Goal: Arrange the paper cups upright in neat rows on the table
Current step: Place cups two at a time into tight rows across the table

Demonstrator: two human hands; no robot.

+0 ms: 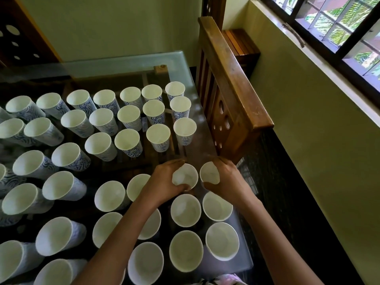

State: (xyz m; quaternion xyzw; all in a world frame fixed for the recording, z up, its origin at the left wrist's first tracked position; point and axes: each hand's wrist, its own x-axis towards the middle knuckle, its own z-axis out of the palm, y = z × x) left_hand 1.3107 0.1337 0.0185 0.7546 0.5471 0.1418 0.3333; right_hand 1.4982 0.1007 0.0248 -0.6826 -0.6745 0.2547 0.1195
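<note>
Several white paper cups with blue wave patterns stand upright in rows across the glass table (123, 64). My left hand (164, 182) grips one upright cup (188, 175) near the table's right side. Beside it, my right hand (228, 179) grips another upright cup (208, 173) close to the right edge. Both held cups sit in a gap between the far rows (158, 138) and the near rows (186, 209). Whether the two cups touch the glass is hidden by my hands.
A wooden chair back (230, 87) stands right against the table's right edge. A wall and a barred window (339, 33) lie further right. Dark woven flooring (273, 182) shows beside the table. Another dark wooden chair (20, 38) is at the far left.
</note>
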